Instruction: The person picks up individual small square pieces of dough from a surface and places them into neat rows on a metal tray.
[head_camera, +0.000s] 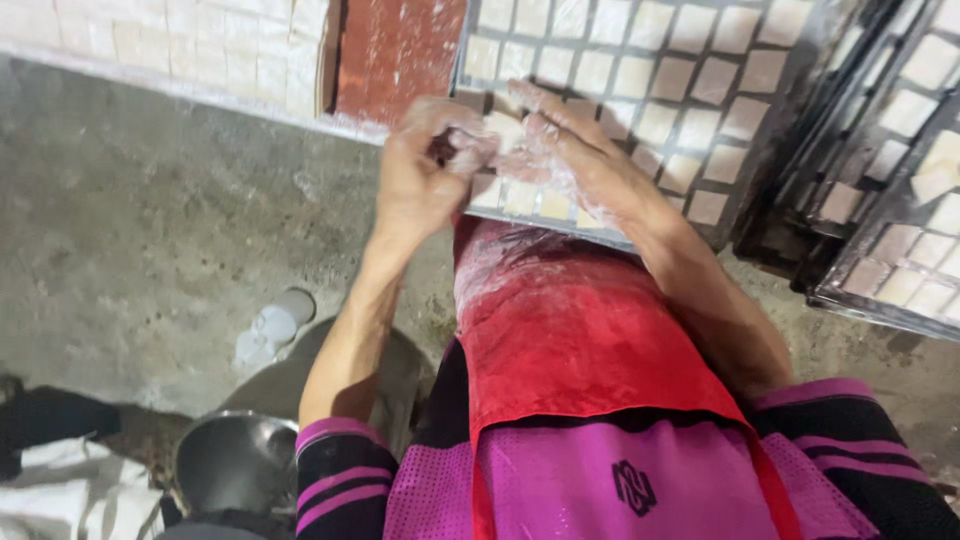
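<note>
Head view, landmark: the dark wire tray (745, 190) that leans in front of you, its cells filled with pale square pieces.
Left hand (415, 180): you hold it at the lower left corner of the tray, fingers curled in. It seems to pinch a small pale piece (470, 150) together with the other hand, but motion blur hides the fingertips, so I cannot tell if this grip is really closed on it.
Right hand (570, 155): it lies flat over the lower rows of the tray, dusted white with powder, fingers stretched toward the left hand. The grip looks open; I judge it steadies the pieces while the left hand works.
Pale piece: at the tray's lower left corner, between both hands, touching them.
Red apron (570, 330): just below the tray, over your lap, white with powder at the top edge, probably because the hands work directly above it.
Second tray (890, 220): right of the landmark tray, also leaning, also filled with squares.
Metal bowl (235, 460): well below and left of the tray, on the concrete floor (150, 230).
White cup (280, 318): lying on the floor, left below the tray, near the bowl.
</note>
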